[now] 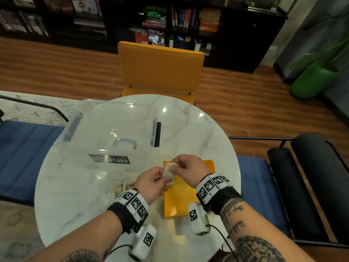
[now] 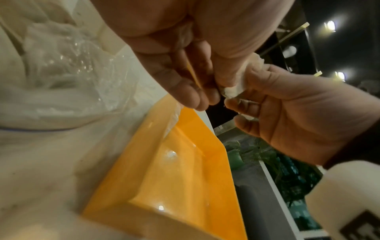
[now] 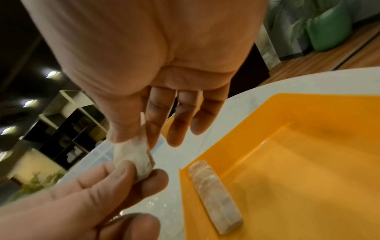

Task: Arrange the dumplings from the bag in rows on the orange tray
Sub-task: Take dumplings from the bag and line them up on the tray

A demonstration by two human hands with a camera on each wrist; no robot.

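Both hands' fingers pinch dumpling above orange tray w/ left-edge dumpling

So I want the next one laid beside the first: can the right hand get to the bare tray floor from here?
Probably yes: the right hand is just above the orange tray, whose floor beside the one laid dumpling is bare. Both hands grip a dumpling, though.

bag left of tray, box behind
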